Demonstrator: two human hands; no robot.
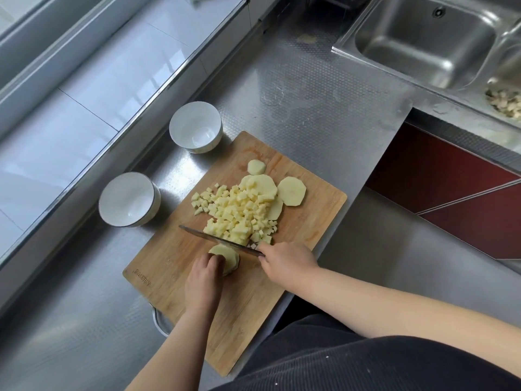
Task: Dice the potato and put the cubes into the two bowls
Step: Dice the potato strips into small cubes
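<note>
**Potato half-diced on the board, both bowls unfilled**

Stainless-steel counter (310, 114), dimpled finish, runs from near left to far right. Steel sink (428, 40) at the far right corner; a second basin at the right edge holds pale scraps, too small to identify. Dark red floor shows beyond the counter's right edge.

Wooden cutting board (174, 249) lies angled on the counter, its near corner overhanging toward the person. A printed mark sits near the board's left edge, unreadable.

Two white bowls stand on the counter just left of the board: far bowl (195, 127) near the board's far corner, near bowl (129, 199) beside the board's left edge. No cubes in either.

Pile of potato cubes (236, 213) sits mid-board. Several potato slices (291, 191) lie at the pile's far and right side, some partly under the cubes; one small slice lies apart, farther back.

Left hand (203, 280) rests on a stack of potato slices (229, 256) at the near side of the pile, fingers curled down onto it, pinning it to the board.

Right hand (284, 262) grips the knife handle, fingers wrapped round it. Knife (214, 238) blade runs leftward across the board, between the held stack and the cube pile, edge down, touching the stack's far side.

Dark ribbed clothing fills the near right corner.
</note>
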